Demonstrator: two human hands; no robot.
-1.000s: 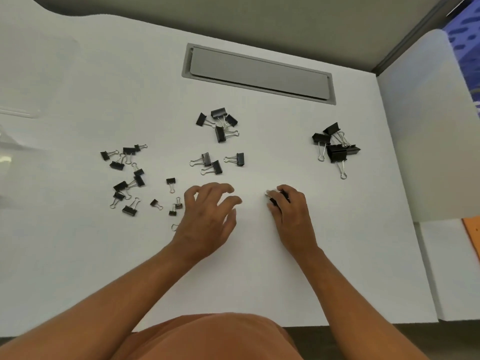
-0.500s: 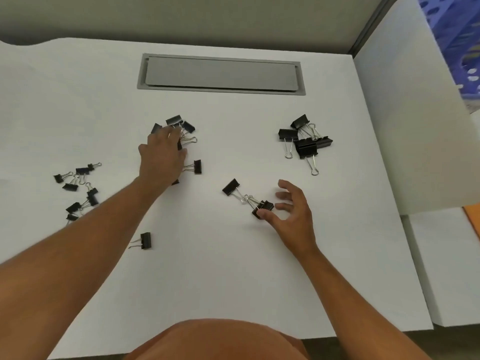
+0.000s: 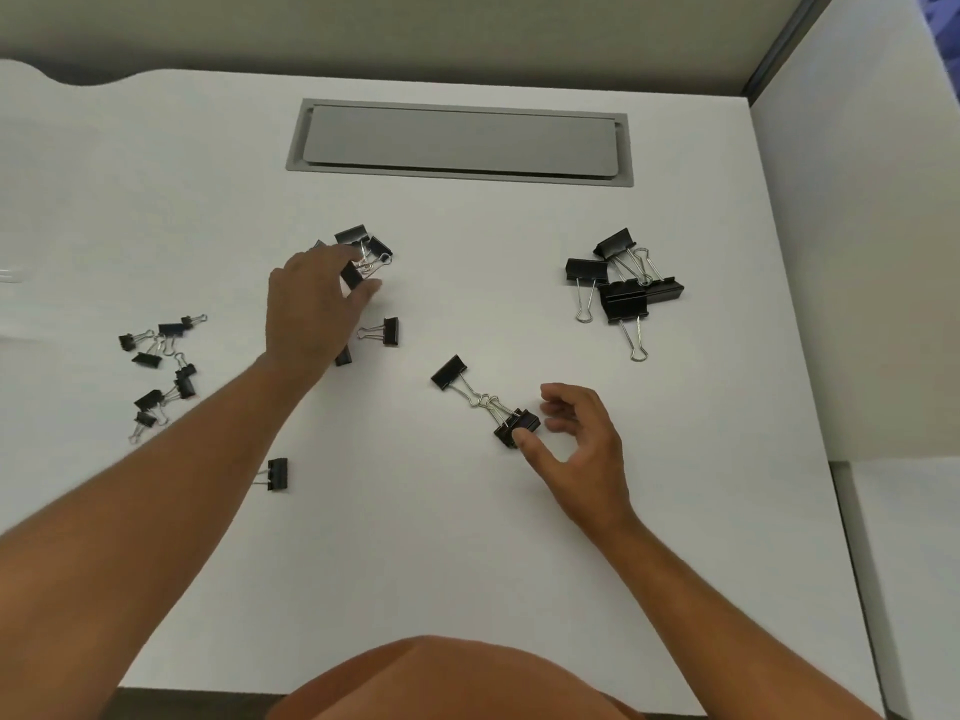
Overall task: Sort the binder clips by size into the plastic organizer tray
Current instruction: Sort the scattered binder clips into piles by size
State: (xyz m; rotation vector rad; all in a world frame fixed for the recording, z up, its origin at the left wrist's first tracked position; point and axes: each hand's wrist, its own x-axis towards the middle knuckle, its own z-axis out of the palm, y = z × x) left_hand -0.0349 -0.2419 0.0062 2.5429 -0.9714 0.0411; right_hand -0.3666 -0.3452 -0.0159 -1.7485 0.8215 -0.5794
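You are grouping clips into size piles on the counter [image 3: 467,537]; no tray is showing. Your left hand [image 3: 311,309] is pinching a medium clip [image 3: 352,277], your right hand [image 3: 582,444] lying loose beside another clip [image 3: 517,427].

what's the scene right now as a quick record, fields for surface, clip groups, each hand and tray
surface: white table with a grey hatch at the back
large clips: pile at back right
medium clips: cluster at centre back, strays beside it
small clips: scatter at left
lone clip: single clip near the left forearm
left hand: reaching into the medium cluster, fingers curled at a clip there
right hand: thumb touching a clip pair linked by handles to another clip
tray: not in view
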